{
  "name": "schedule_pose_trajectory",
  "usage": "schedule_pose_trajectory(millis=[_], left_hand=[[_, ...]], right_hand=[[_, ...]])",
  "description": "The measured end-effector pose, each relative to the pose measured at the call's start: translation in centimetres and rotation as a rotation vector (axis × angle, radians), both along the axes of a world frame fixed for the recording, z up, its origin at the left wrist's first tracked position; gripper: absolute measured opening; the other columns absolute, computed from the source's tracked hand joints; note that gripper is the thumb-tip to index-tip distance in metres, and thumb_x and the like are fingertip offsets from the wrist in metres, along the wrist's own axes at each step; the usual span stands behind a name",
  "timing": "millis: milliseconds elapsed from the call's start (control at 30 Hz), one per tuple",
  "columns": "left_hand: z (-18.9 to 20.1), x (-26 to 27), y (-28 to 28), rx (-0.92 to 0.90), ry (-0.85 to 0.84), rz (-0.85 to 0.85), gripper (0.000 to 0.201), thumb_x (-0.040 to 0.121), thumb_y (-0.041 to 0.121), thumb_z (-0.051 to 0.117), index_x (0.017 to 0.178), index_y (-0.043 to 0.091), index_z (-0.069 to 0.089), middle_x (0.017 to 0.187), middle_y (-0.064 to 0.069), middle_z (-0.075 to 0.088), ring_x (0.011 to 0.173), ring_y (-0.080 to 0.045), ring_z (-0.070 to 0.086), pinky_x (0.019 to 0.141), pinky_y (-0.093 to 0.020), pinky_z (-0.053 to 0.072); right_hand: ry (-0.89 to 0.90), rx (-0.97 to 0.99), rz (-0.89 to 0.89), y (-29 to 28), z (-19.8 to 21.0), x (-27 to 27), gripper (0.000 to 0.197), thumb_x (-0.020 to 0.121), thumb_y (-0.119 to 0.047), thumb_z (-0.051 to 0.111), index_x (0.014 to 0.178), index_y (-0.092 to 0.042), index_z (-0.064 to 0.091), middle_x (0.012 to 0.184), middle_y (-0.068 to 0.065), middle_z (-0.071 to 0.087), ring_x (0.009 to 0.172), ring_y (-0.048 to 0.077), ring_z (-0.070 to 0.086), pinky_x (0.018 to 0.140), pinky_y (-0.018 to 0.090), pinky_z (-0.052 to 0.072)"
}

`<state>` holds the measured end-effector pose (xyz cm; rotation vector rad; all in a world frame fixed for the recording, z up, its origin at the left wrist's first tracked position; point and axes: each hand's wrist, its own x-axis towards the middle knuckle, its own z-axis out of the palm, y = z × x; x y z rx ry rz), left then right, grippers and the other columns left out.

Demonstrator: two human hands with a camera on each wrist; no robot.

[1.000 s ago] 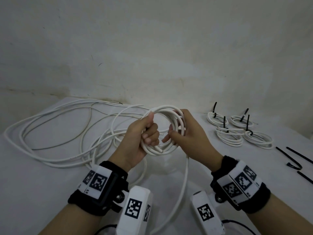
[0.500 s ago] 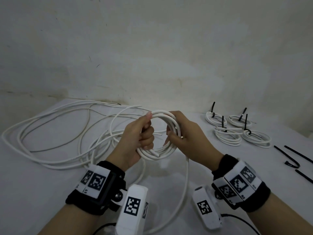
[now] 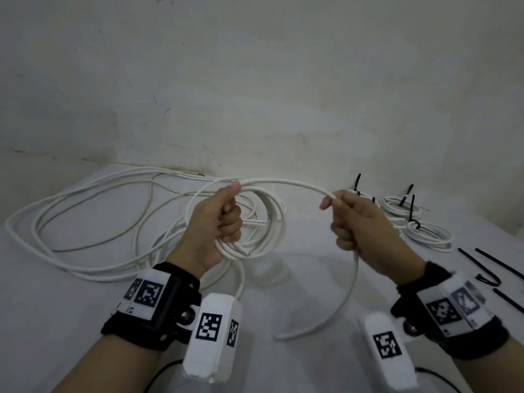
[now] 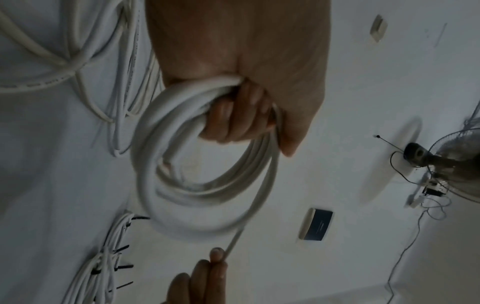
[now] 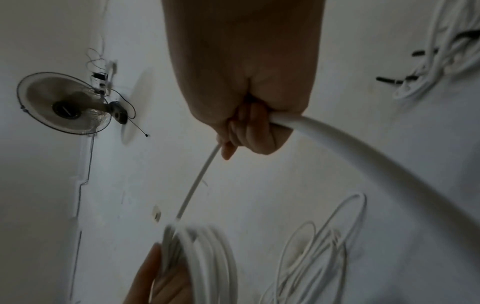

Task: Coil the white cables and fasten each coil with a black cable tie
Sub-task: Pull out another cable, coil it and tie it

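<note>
Two hands — left hand (image 3: 218,222) gripping coil (image 3: 263,222), right hand (image 3: 360,222) gripping cable (image 3: 295,184).

A round white coil (image 3: 256,222) of several loops is held upright at centre; its loose strand (image 3: 286,184) arcs right. Untidy white cable (image 3: 85,222) sprawls left; tied coils (image 3: 425,222) lie far right beside loose black ties (image 3: 493,265).

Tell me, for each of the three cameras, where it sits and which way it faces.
Head: worn high, faces down at white table; both wrists show.
Left wrist: along left hand, gripping round white cable coil.
Right wrist: along right hand, gripping loose white cable strand.
Both wrist views share the wall fan.
</note>
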<state>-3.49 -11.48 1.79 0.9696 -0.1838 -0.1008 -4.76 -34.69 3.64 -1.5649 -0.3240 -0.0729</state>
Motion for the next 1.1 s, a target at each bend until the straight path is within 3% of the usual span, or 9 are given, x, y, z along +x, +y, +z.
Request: schedule_pose_trajectory(millis=[133, 233, 300, 367, 567, 733, 900, 1000, 1100], left_hand=[[-0.4, -0.5, -0.9, 0.022, -0.028, -0.223, 0.036, 0.079, 0.033, 0.052, 0.048, 0.021, 0.038, 0.036, 0.01, 0.021, 0.027, -0.001, 0.018, 0.036, -0.017, 0.011], [-0.5, 0.1, 0.3, -0.207, -0.039, -0.298, 0.036, 0.069, 0.033, 0.072, 0.052, 0.019, 0.044, 0.036, 0.01, 0.027, 0.026, 0.0, 0.025, 0.03, -0.014, 0.026], [-0.4, 0.8, 1.6, -0.347, -0.036, -0.231, 0.038, 0.056, 0.029, 0.081, 0.053, 0.018, 0.045, 0.036, 0.01, 0.029, 0.026, -0.002, 0.027, 0.03, -0.015, 0.027], [-0.4, 1.2, 2.4, -0.408, -0.012, -0.079, 0.032, 0.064, 0.029, 0.071, 0.051, 0.019, 0.043, 0.036, 0.01, 0.027, 0.027, -0.004, 0.025, 0.031, -0.015, 0.023], [-0.4, 1.3, 1.4, -0.436, 0.065, 0.181, 0.038, 0.096, 0.029, 0.043, 0.061, 0.02, 0.034, 0.037, 0.009, 0.024, 0.028, -0.004, 0.022, 0.032, -0.016, 0.021], [-0.5, 1.0, 0.3, -0.333, 0.065, 0.223, 0.037, 0.099, 0.031, 0.042, 0.065, 0.019, 0.035, 0.04, 0.009, 0.025, 0.03, -0.004, 0.022, 0.033, -0.016, 0.022], [-0.7, 0.1, -1.6, -0.167, 0.012, 0.13, 0.034, 0.095, 0.033, 0.046, 0.067, 0.017, 0.037, 0.042, 0.008, 0.026, 0.032, -0.003, 0.023, 0.034, -0.016, 0.023], [-1.0, -0.7, -2.3, 0.043, -0.07, 0.001, 0.039, 0.083, 0.049, 0.05, 0.07, 0.013, 0.041, 0.047, 0.004, 0.029, 0.038, -0.007, 0.027, 0.038, -0.018, 0.024], [-1.5, -1.4, -3.0, 0.316, -0.211, -0.076, 0.059, 0.085, 0.062, 0.041, 0.081, 0.004, 0.055, 0.063, -0.009, 0.05, 0.058, -0.016, 0.05, 0.054, -0.026, 0.038]], right_hand=[[-0.074, -0.056, -0.171, -1.3, 1.4, 1.3, 0.025, 0.101, -0.014, 0.039, 0.083, -0.01, 0.055, 0.048, -0.01, 0.025, 0.04, 0.004, 0.019, 0.038, 0.013, 0.019], [-0.103, -0.151, -0.215, -1.0, 0.7, 1.2, 0.017, 0.1, -0.017, 0.044, 0.085, -0.014, 0.051, 0.049, -0.005, 0.033, 0.04, 0.007, 0.023, 0.038, 0.017, 0.021], [-0.075, -0.173, -0.197, -0.9, 0.1, 1.0, 0.015, 0.099, -0.016, 0.045, 0.085, -0.017, 0.049, 0.053, -0.003, 0.038, 0.041, 0.008, 0.026, 0.038, 0.019, 0.023], [-0.114, -0.272, -0.205, -1.2, -0.4, 0.9, 0.014, 0.099, -0.012, 0.046, 0.088, -0.019, 0.053, 0.056, -0.005, 0.043, 0.043, 0.008, 0.03, 0.04, 0.018, 0.026], [-0.758, -1.122, -0.184, -1.7, -0.7, -0.3, 0.022, 0.091, -0.007, 0.056, 0.103, -0.024, 0.062, 0.084, -0.017, 0.056, 0.07, 0.002, 0.051, 0.054, 0.028, 0.044], [-1.099, -1.466, 0.0, 0.7, -0.6, -1.9, 0.033, 0.07, 0.003, 0.072, 0.092, -0.021, 0.068, 0.082, -0.005, 0.061, 0.069, 0.017, 0.056, 0.051, 0.023, 0.03], [-1.29, -1.479, 0.116, 4.1, 0.3, -3.9, 0.028, 0.079, -0.004, 0.042, 0.086, -0.019, 0.064, 0.084, -0.003, 0.058, 0.075, 0.015, 0.039, 0.055, 0.027, 0.032], [-1.345, -1.34, 0.12, 5.7, 1.0, -4.4, 0.022, 0.085, -0.003, 0.048, 0.086, -0.015, 0.066, 0.089, 0.0, 0.063, 0.084, 0.014, 0.043, 0.063, 0.024, 0.032], [-1.201, -1.18, 0.106, 6.1, 1.8, -4.1, 0.002, 0.083, -0.012, 0.066, 0.084, -0.013, 0.064, 0.088, 0.001, 0.064, 0.08, 0.018, 0.054, 0.059, 0.032, 0.045]])
